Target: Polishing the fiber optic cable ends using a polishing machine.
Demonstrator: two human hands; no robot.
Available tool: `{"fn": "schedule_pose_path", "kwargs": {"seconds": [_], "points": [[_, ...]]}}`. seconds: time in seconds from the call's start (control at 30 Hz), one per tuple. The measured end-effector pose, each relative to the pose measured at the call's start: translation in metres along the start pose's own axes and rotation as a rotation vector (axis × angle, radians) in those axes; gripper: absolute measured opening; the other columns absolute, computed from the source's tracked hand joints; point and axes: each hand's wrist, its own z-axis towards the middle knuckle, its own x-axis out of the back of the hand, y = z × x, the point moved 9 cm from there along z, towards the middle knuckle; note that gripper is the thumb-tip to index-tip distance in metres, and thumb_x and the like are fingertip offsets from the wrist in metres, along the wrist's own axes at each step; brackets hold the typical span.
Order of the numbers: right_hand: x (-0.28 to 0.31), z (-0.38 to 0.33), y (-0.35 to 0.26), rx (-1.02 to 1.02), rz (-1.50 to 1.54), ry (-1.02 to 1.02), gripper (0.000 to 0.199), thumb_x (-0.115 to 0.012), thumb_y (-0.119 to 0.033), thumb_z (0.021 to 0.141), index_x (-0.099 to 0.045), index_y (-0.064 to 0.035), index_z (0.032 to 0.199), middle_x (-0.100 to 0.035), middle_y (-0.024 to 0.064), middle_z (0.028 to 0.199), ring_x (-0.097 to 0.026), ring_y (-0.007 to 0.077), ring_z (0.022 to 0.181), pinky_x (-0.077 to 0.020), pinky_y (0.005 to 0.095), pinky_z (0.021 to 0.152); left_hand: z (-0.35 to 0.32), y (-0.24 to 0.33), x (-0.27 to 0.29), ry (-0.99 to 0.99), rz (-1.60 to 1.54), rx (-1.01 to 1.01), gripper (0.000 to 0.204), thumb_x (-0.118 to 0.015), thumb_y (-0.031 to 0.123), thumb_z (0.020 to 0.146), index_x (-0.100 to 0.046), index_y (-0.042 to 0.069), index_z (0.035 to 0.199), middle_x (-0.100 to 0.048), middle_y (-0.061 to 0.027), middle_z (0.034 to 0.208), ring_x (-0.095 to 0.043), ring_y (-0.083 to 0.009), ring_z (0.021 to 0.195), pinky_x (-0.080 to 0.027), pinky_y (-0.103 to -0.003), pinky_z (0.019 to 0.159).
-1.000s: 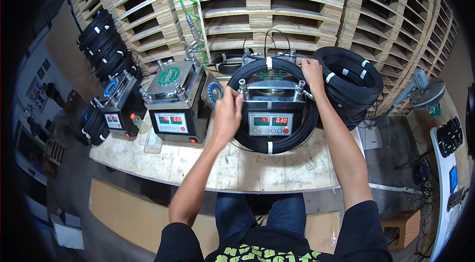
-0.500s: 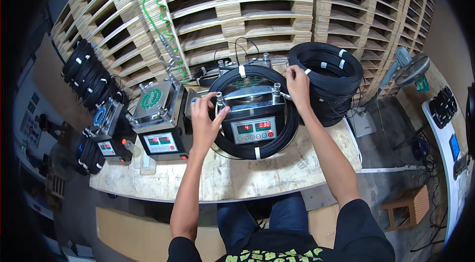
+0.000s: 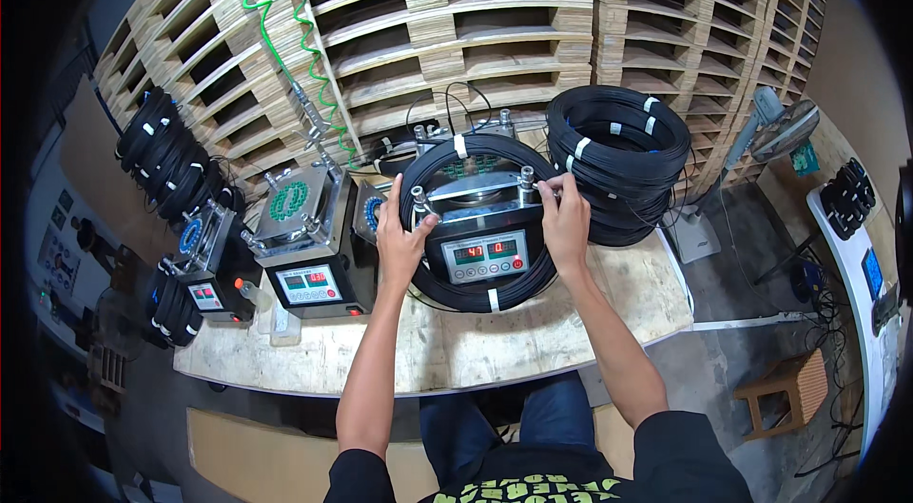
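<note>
A large coil of thin black cable [image 3: 433, 286], bound with white tape, leans upright around the front of a bench-top machine [image 3: 485, 215] with metal posts and a lit red display. My left hand [image 3: 399, 232] is closed on the coil's left side, fingers at its outer edge and thumb reaching inward near the left post. On the opposite side my right hand [image 3: 567, 225] grips the coil beside the right post, thumb and fingertips drawn together. My palms hide parts of both sides of the coil.
A stack of black cable coils [image 3: 618, 156] stands to the right. Two similar machines, one with a green disc [image 3: 288, 202], one with a blue disc [image 3: 191, 236], stand left, by a small bottle [image 3: 249, 292]. Wooden pallets [image 3: 518, 18] rise behind the worktable [image 3: 333, 356]. Green coiled hoses [image 3: 255, 4] hang above.
My right hand has come down from the coil's upper right to its side by the post. My left hand has closed in on the left side. The machine's display digits differ.
</note>
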Motion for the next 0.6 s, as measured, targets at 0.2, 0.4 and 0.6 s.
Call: {"fn": "schedule_pose_path", "kwargs": {"seconds": [0.2,0.4,0.6], "points": [[0.018,-0.011,-0.017,0.033,0.254,0.15,0.019,-0.066,-0.003,0.088,-0.057,0.0011,0.105,-0.056,0.0091,0.087,-0.056,0.0248,0.075,-0.0463,0.0345,0.073,-0.002,-0.005,0.004,0.03,-0.002,-0.02,0.089,-0.073,0.055,0.08,-0.039,0.012,0.149,-0.058,-0.0231,0.121,-0.057,-0.0392,0.109,-0.046,-0.046,0.094],[-0.004,-0.003,0.015,-0.099,0.232,-0.213,0.035,-0.07,-0.003,0.083,-0.057,-0.0052,0.116,-0.047,0.0109,0.112,-0.05,0.0177,0.086,-0.0442,0.0292,0.072,-0.002,-0.006,-0.002,0.004,-0.026,0.024,0.089,-0.072,0.059,0.079,-0.04,0.014,0.15,-0.057,-0.0227,0.121,-0.058,-0.0391,0.109,-0.047,-0.046,0.093],[0.016,-0.006,0.005,-0.006,0.252,0.021,0.015,-0.068,-0.002,0.085,-0.062,0.0004,0.099,-0.052,0.0053,0.08,-0.048,0.0133,0.069,-0.0413,0.0277,0.061,-0.001,-0.007,0.0,0.02,-0.008,0.007,0.09,-0.071,0.061,0.079,-0.04,0.014,0.149,-0.057,-0.0231,0.123,-0.059,-0.0395,0.11,-0.048,-0.047,0.093]]}}
